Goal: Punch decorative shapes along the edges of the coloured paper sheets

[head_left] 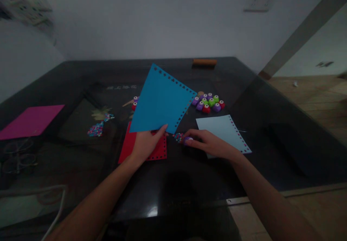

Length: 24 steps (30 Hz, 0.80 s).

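Observation:
My left hand (148, 143) pinches the lower edge of a blue sheet of paper (162, 101), holding it tilted up above the table. Small punched shapes run along two of its edges. In my right hand (208, 143), the fingers close around a small purple craft punch (187, 139) low over the table. Beside that punch lies a little heap of coloured paper cut-outs (178, 136). A red punched sheet (126, 145) lies partly hidden under my left hand. Under my right forearm and hand is a pale blue punched sheet (223, 127).
Several purple, green and red craft punches (210, 102) cluster behind the pale sheet. Others (135, 102) are partly hidden by the blue sheet. A cut-out pile (96, 129) and a magenta sheet (32, 121) lie left. A brown roll (204, 63) rests near the wall.

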Each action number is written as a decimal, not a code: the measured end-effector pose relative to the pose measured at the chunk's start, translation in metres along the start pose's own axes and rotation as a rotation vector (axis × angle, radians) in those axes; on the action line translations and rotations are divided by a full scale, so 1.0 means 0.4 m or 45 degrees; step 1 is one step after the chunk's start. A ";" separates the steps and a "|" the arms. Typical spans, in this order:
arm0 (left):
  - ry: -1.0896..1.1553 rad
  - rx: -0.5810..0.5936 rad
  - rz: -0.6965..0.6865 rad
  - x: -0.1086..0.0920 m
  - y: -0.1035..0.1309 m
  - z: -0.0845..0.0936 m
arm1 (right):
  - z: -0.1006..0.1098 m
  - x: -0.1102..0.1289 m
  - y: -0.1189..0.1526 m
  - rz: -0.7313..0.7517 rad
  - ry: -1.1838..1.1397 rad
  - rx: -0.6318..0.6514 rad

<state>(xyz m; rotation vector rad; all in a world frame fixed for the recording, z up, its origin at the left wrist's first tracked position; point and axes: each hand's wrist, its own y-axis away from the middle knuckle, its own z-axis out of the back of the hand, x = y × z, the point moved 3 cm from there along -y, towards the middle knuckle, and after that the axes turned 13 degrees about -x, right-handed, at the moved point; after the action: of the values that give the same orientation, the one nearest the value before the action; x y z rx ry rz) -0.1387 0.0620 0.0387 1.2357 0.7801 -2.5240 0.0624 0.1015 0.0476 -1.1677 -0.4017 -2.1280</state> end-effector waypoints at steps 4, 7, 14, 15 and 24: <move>0.006 0.013 -0.015 0.004 -0.001 -0.001 | 0.004 -0.005 0.000 -0.003 -0.029 -0.041; 0.057 0.065 0.018 0.001 -0.002 -0.004 | 0.005 -0.014 -0.003 -0.030 -0.093 -0.119; 0.143 0.119 0.099 0.011 -0.023 -0.004 | -0.006 -0.036 -0.009 -0.200 -0.477 -0.182; 0.135 0.118 0.097 0.018 -0.027 -0.004 | -0.005 -0.038 -0.009 -0.217 -0.526 -0.202; 0.078 0.106 0.050 0.036 -0.039 -0.003 | 0.007 -0.065 -0.013 -0.258 -0.645 -0.438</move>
<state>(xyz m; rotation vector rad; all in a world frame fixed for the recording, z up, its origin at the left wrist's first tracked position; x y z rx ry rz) -0.1530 0.0761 0.0325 1.3476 0.6630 -2.5211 0.0704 0.1173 0.0276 -1.9508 -0.3968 -2.1048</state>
